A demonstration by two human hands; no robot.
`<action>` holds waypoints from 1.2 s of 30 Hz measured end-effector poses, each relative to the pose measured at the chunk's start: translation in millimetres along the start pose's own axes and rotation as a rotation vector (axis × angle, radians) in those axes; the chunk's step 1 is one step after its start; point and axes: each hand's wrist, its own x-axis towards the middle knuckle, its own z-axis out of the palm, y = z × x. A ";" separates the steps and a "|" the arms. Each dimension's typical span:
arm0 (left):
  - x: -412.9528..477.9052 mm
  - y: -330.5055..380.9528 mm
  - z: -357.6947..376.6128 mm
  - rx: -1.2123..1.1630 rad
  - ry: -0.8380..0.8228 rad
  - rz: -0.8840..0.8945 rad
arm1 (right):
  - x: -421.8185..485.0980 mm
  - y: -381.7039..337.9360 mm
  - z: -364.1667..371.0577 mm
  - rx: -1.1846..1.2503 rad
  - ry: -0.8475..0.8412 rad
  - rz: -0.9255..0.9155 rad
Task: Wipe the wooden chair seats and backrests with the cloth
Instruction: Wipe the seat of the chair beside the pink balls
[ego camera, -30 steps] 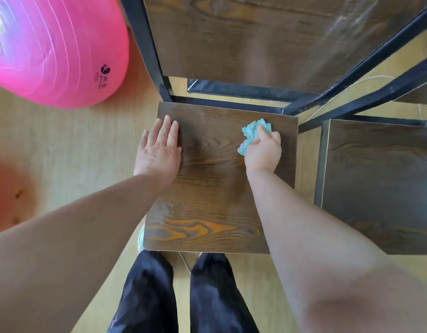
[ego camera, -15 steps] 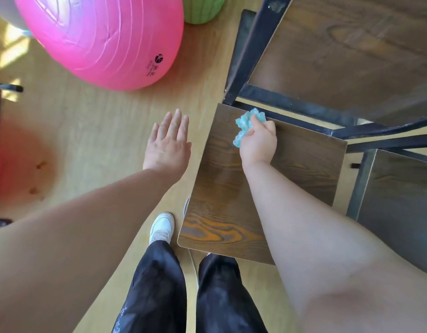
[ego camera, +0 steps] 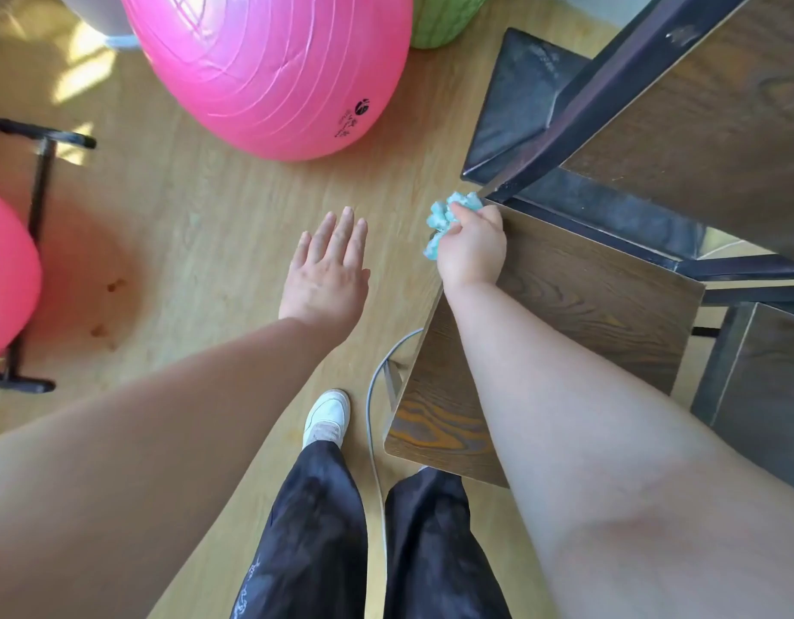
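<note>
Fingers (ego camera: 486, 216) of the right hand (ego camera: 471, 247) clench the cloth (ego camera: 444, 221) at the far corner of the seat (ego camera: 587, 306), left hand (ego camera: 325, 270) hovering flat and empty, backrest (ego camera: 698, 109) probably yet to come.

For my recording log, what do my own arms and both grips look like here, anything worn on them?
Both forearms are bare to the frame edge, with no sleeve in view. The left grip and right grip wear no glove, ring, watch or bracelet that shows. No cables or markings appear on either arm.
</note>
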 end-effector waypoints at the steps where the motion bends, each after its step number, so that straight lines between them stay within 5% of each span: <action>1: -1.2 -2.1 0.0 0.003 -0.001 0.002 | -3.6 0.5 -0.2 -0.041 -0.019 -0.025; 14: -22.2 18.7 -8.3 0.044 0.005 0.071 | -102.1 45.9 -3.6 -0.017 -0.248 -0.266; 19: -40.8 38.4 -1.0 0.075 -0.007 0.087 | -111.7 65.4 -30.5 0.097 -0.113 -0.316; 31: -65.4 158.3 28.3 0.088 -0.040 0.197 | -84.9 198.6 -162.5 0.195 0.183 0.174; 36: -66.3 186.0 41.1 0.116 -0.063 0.230 | -79.8 256.5 -197.2 0.149 0.176 0.303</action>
